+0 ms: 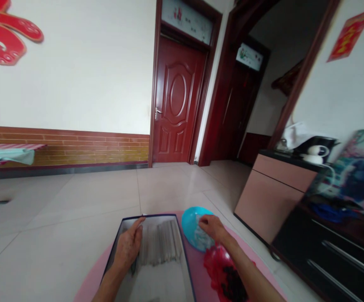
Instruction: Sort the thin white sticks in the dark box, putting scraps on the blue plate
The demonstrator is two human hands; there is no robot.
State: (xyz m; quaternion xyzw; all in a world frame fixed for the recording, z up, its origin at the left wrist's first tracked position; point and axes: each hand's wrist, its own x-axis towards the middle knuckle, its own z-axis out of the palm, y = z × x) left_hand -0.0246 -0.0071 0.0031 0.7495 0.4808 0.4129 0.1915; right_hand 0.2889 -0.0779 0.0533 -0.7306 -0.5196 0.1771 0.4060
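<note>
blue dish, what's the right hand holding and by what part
The right hand touches whitish stuff in the blue dish; any grip cannot be told.

Contents of the blue bowl are partly hidden by the right hand and could not be identified. The red bag at 5 o'clock is cut off by the lower frame edge; its dark contents are unresolved.

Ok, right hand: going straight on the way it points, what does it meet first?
The white material lying in the blue dish, just ahead of the right hand; it may already be touching, depth is unclear from this view.
</note>
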